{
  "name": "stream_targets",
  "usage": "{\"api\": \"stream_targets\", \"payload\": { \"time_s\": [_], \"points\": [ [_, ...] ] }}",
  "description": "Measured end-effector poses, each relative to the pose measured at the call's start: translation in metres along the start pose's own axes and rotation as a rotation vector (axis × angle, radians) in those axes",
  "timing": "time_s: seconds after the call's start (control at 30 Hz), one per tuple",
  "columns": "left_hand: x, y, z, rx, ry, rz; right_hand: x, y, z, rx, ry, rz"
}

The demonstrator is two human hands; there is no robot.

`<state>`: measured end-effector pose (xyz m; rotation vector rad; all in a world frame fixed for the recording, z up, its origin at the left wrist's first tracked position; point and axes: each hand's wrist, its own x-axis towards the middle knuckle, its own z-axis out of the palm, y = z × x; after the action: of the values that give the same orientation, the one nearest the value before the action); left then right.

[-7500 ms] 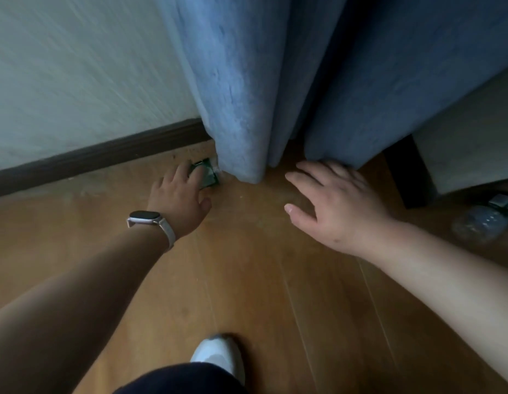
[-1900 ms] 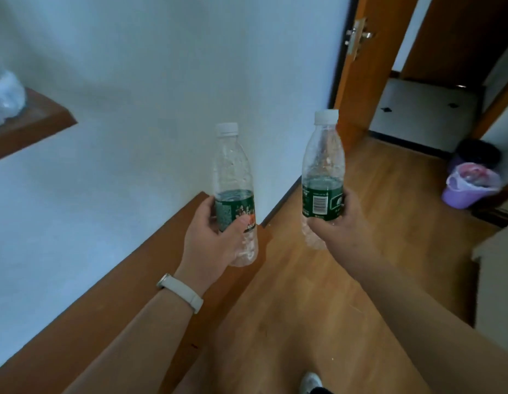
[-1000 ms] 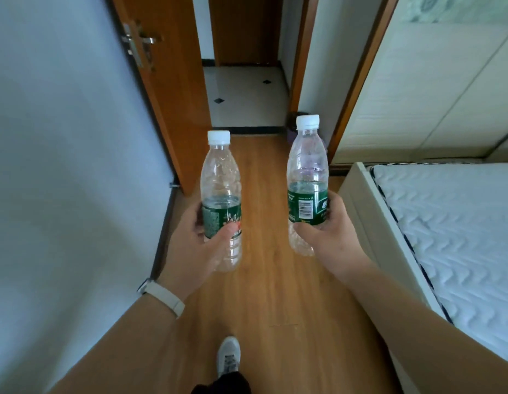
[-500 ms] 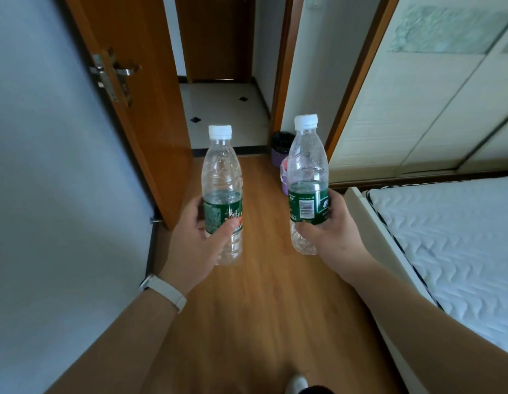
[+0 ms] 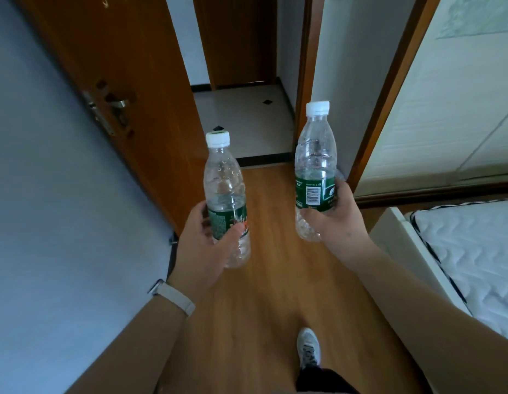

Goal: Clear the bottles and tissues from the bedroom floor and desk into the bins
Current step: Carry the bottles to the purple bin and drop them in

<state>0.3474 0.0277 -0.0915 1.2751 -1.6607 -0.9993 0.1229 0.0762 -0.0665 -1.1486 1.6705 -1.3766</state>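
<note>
I carry two clear plastic bottles with green labels and white caps, both upright. My left hand [image 5: 200,245], with a pale watch band at the wrist, grips the left bottle [image 5: 224,183] around its label. My right hand [image 5: 333,220] grips the right bottle [image 5: 315,155] around its label, a little higher than the other. Both bottles look empty. The bins seen a moment ago are hidden behind the right bottle and hand.
An open wooden door [image 5: 127,89] with a metal handle stands at the left, and the tiled hallway [image 5: 244,120] lies beyond it. A white mattress [image 5: 474,251] on its bed frame is at the right, next to a wardrobe [image 5: 451,109]. The wooden floor [image 5: 275,280] runs ahead; my shoe [image 5: 309,348] is below.
I have walked closer to the doorway. The left bottle sits lower in view and the right one higher. The bins by the door frame have gone out of sight behind the right bottle.
</note>
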Motion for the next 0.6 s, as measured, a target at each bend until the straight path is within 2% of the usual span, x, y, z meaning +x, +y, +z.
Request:
{"api": "stream_targets", "payload": {
  "time_s": [0.33,0.6],
  "points": [
    [0.124,0.029,0.111,0.063,-0.060,-0.026,0.133,0.028,-0.082,0.035,-0.060,0.038],
    [0.191,0.030,0.150,0.059,-0.102,-0.030,0.193,0.042,-0.107,0.048,-0.023,0.090]
  ]
}}
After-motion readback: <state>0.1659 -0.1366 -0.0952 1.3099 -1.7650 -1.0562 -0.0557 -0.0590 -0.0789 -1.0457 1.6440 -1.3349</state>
